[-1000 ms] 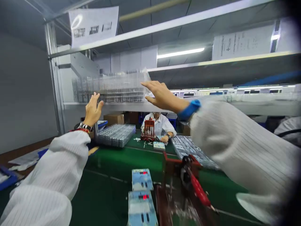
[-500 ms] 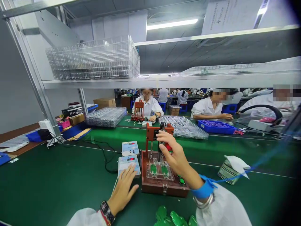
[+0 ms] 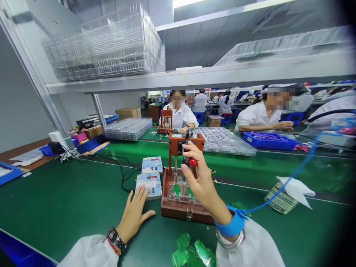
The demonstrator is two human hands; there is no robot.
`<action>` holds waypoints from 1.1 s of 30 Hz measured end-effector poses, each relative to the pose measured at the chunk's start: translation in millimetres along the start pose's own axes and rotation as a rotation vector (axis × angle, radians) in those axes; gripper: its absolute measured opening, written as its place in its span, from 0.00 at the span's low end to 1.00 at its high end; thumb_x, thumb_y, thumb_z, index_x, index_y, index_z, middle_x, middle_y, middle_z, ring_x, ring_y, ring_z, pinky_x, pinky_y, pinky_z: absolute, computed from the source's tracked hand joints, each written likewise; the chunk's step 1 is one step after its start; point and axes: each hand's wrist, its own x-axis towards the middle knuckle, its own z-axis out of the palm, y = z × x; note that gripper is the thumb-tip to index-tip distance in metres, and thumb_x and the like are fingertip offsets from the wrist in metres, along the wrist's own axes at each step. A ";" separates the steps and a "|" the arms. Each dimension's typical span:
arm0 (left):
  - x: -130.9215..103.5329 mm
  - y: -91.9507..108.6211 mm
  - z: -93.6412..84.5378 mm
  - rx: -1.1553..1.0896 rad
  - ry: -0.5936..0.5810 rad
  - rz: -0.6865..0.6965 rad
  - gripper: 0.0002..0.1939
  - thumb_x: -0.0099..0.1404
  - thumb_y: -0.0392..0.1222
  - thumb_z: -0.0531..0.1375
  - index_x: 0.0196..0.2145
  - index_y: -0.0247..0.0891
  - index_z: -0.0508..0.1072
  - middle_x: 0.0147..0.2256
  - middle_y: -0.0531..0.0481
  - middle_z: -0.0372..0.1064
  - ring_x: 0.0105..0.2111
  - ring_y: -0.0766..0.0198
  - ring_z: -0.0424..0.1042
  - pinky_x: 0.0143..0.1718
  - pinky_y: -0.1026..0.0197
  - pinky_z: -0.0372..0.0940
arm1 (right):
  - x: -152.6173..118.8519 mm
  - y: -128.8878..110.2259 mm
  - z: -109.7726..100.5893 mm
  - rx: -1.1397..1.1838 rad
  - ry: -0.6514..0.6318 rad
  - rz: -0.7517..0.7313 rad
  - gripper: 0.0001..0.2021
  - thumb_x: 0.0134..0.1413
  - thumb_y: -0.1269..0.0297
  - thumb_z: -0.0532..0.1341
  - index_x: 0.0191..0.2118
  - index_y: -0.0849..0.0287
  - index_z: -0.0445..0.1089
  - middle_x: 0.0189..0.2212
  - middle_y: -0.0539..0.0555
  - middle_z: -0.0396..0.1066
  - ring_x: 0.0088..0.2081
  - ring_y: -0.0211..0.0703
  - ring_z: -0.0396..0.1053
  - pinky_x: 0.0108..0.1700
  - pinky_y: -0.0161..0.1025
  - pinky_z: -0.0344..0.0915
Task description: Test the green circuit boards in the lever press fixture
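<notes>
My left hand [image 3: 134,212] lies palm down with its fingers spread, fingertips over the lower edge of a pale blue meter box [image 3: 148,185] with a red digital display. My right hand [image 3: 198,178] is raised at the front of a brown test fixture [image 3: 180,209], fingers curved and apart around its red lever knob [image 3: 193,162]; whether they touch the knob, I cannot tell. Green circuit boards [image 3: 177,190] sit under the fixture's clear plate, partly hidden by my right hand. In front of the fixture lies a pile of green circuit boards [image 3: 191,252].
A second meter box [image 3: 151,165] stands behind the first, with black cables running left. At right is a packet with white tissue [image 3: 283,196]. A blue cord [image 3: 289,181] runs from my right wristband. Across the bench are stacked clear trays [image 3: 128,128], a blue bin [image 3: 269,141] and co-workers.
My view has tilted down and shifted, so the shelf sits higher. My left hand has slid slightly back toward me on the meter box. The right hand stays by the lever knob.
</notes>
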 end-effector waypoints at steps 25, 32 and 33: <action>-2.5 -1.5 11.4 -0.051 0.010 -0.038 0.34 0.69 0.53 0.51 0.66 0.41 0.43 0.64 0.37 0.47 0.64 0.49 0.47 0.59 0.42 0.47 | 13.3 16.6 -15.7 -0.169 0.077 -0.376 0.09 0.65 0.60 0.52 0.48 0.53 0.63 0.50 0.58 0.67 0.55 0.52 0.64 0.54 0.54 0.66; -1.5 -0.6 6.7 -0.087 -0.015 -0.047 0.33 0.69 0.52 0.52 0.66 0.43 0.44 0.64 0.37 0.47 0.64 0.48 0.47 0.59 0.43 0.46 | 135.5 18.2 -27.1 0.133 0.015 0.004 0.21 0.62 0.44 0.47 0.42 0.59 0.63 0.21 0.47 0.66 0.22 0.36 0.68 0.27 0.34 0.67; -1.0 0.0 4.8 -0.088 -0.017 -0.049 0.33 0.69 0.52 0.52 0.66 0.42 0.44 0.64 0.37 0.47 0.64 0.48 0.48 0.59 0.42 0.46 | 152.4 30.2 -26.6 0.107 -0.020 0.087 0.22 0.64 0.46 0.46 0.41 0.61 0.64 0.22 0.47 0.67 0.24 0.35 0.69 0.29 0.35 0.68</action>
